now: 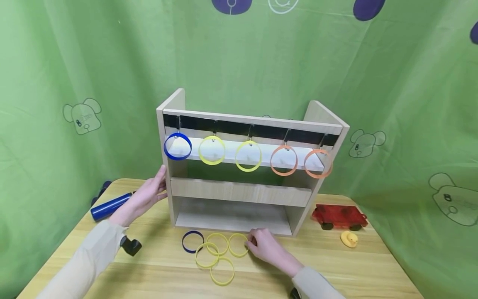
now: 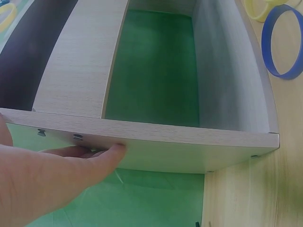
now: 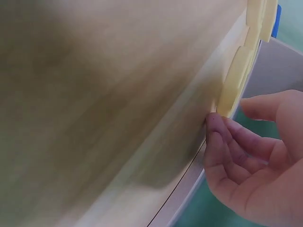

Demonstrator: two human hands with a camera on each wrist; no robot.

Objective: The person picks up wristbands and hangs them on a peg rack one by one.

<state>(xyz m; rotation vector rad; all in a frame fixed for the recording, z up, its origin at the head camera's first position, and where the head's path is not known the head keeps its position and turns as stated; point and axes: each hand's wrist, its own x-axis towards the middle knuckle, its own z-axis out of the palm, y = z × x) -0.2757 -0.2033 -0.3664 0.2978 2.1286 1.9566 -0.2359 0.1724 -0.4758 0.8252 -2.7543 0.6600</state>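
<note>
A light wooden rack (image 1: 240, 193) stands on the table, with wristbands hanging from its hooks: a blue wristband (image 1: 164, 145) at left, two yellow ones, then two orange ones. My left hand (image 1: 147, 193) rests with fairly straight fingers on the outer face of the left side panel (image 2: 189, 146). My right hand (image 1: 267, 247), fingers curled, pinches the right edge of a yellow wristband (image 1: 231, 250) lying before the rack; in the right wrist view its fingertips meet the band's end (image 3: 229, 97). Several yellow wristbands (image 1: 222, 284) and a dark blue one (image 1: 183, 245) lie to its left.
A blue cylinder (image 1: 110, 207) lies behind my left forearm. Right of the rack are a red toy cart (image 1: 340, 216) and a yellow rubber duck (image 1: 349, 239). A green curtain (image 1: 246, 54) hangs behind the wooden table (image 1: 160, 270).
</note>
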